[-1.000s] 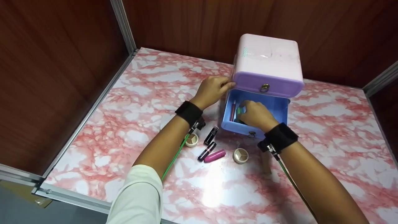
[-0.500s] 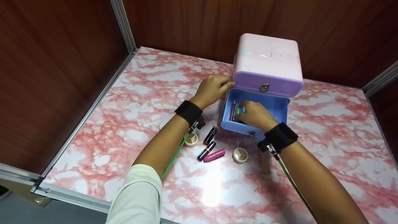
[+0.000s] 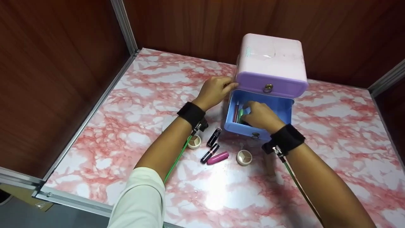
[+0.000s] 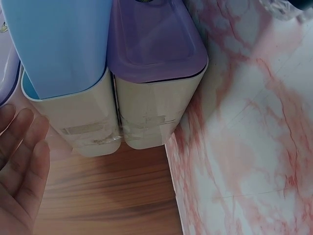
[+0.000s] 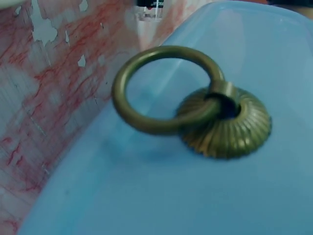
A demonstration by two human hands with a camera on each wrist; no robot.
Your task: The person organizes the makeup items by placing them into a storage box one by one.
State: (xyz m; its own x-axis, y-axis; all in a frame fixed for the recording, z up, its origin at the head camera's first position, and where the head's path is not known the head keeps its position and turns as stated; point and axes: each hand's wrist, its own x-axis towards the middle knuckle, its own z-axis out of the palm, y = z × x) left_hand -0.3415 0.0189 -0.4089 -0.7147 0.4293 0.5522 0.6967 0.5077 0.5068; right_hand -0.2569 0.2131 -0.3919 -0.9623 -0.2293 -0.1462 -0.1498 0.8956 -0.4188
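In the head view, my left hand (image 3: 215, 91) rests at the left side of a pink drawer box (image 3: 272, 57), thumb by the corner of its purple drawer front (image 3: 253, 84). Its fingers (image 4: 36, 147) lie loosely straight against the box's side in the left wrist view. My right hand (image 3: 261, 116) is inside the pulled-out blue drawer (image 3: 281, 109), pinching a green tube (image 3: 241, 116); its fingertips are partly hidden. Left of that lies a slim red tube (image 3: 236, 113). The right wrist view shows the blue drawer's brass ring handle (image 5: 166, 88) close up.
On the marbled table before the drawer lie two black tubes (image 3: 214, 137), a magenta tube (image 3: 218, 157) and two round three-colour pots (image 3: 244, 157). Wood panels (image 3: 196, 28) stand behind and at the sides.
My right hand has shifted slightly in the drawer, and the green tube now shows more of its length, lined up beside the red tube. My left hand stays at the box.
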